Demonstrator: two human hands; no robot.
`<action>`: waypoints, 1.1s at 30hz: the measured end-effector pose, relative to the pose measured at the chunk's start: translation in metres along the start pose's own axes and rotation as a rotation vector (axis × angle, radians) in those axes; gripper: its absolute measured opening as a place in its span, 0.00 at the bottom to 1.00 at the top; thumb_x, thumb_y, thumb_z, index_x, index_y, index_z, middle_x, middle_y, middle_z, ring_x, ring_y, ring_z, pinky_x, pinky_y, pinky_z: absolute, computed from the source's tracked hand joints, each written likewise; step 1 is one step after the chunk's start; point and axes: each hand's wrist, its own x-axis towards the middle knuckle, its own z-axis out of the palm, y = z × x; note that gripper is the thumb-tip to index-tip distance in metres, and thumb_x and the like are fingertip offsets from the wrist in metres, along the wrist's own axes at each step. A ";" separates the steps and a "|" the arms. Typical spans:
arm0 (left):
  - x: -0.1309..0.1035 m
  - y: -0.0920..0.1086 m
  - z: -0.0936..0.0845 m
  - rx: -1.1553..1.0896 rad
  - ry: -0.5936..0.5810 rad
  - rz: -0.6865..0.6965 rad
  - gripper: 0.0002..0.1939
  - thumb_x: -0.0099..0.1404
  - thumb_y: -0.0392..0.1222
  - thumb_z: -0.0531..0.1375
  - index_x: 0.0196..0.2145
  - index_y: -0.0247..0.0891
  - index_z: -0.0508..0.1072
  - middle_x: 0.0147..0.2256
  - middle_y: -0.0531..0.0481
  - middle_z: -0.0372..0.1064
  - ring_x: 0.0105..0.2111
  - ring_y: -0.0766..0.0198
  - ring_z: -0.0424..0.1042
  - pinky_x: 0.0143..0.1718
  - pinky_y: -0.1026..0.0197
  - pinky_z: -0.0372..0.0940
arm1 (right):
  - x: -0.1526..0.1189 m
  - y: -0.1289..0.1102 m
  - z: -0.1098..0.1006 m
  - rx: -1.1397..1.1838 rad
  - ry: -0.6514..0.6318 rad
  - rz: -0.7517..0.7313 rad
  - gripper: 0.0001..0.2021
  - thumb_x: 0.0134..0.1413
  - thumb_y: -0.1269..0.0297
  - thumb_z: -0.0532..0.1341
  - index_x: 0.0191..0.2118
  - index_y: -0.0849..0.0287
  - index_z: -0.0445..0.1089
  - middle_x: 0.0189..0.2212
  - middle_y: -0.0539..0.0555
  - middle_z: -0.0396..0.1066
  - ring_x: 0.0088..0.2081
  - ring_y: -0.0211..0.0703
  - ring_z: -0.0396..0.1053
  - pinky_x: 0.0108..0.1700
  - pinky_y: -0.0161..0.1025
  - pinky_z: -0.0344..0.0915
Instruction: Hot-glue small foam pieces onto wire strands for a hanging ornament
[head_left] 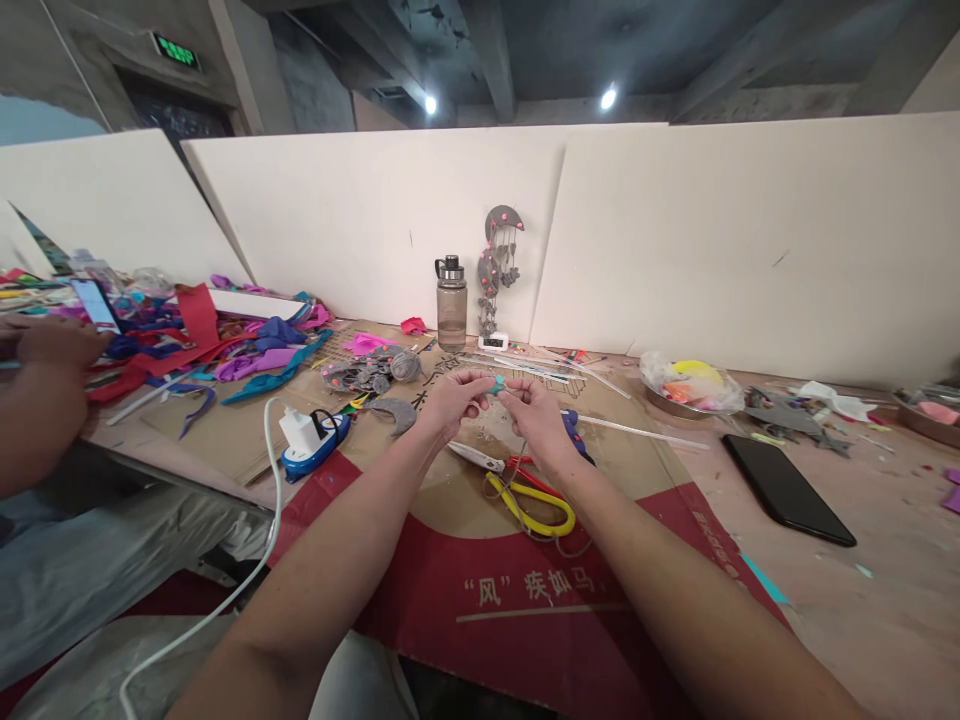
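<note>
Both my hands meet above the cardboard sheet (450,510) and pinch one small teal piece (497,384) between their fingertips. My left hand (452,398) holds it from the left, my right hand (531,410) from the right. Just below them lie yellow-handled scissors (525,500) and red-handled scissors (517,465). A blue glue gun (576,434) shows partly behind my right wrist. Grey felt pieces (375,375) lie to the left of my hands.
A water bottle (451,303) and a grey felt hanging ornament (496,265) stand by the white boards. A black phone (787,488) lies right. A power strip (315,445) with white charger sits left. Another person's arms (37,390) work among coloured scraps (225,345). A bowl (686,385) holds bright material.
</note>
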 end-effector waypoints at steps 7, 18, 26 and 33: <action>0.004 0.000 -0.007 0.122 0.065 0.069 0.14 0.49 0.47 0.66 0.27 0.34 0.72 0.15 0.56 0.62 0.14 0.74 0.59 0.14 0.71 0.44 | 0.008 -0.003 -0.013 -0.274 -0.045 -0.173 0.15 0.47 0.50 0.60 0.25 0.58 0.66 0.19 0.45 0.58 0.23 0.34 0.53 0.27 0.34 0.52; 0.025 -0.002 -0.038 -0.003 0.349 0.205 0.13 0.48 0.45 0.66 0.27 0.34 0.71 0.24 0.54 0.68 0.23 0.68 0.72 0.20 0.70 0.60 | 0.002 -0.046 -0.040 -0.130 -0.115 0.116 0.17 0.41 0.49 0.64 0.28 0.60 0.69 0.13 0.40 0.45 0.16 0.29 0.41 0.18 0.31 0.37; 0.026 0.010 -0.052 -0.237 0.510 0.239 0.06 0.52 0.36 0.63 0.29 0.33 0.71 0.25 0.54 0.71 0.24 0.69 0.73 0.22 0.70 0.64 | -0.022 -0.112 -0.085 -0.064 -0.190 0.066 0.18 0.38 0.49 0.70 0.26 0.60 0.70 0.17 0.43 0.47 0.19 0.28 0.40 0.18 0.31 0.36; 0.031 0.013 -0.060 -0.522 0.389 0.139 0.03 0.56 0.30 0.61 0.26 0.32 0.70 0.23 0.50 0.72 0.23 0.72 0.72 0.22 0.74 0.65 | -0.080 -0.103 -0.085 -0.509 -0.817 0.043 0.16 0.51 0.48 0.62 0.34 0.56 0.77 0.27 0.52 0.70 0.28 0.39 0.64 0.29 0.35 0.60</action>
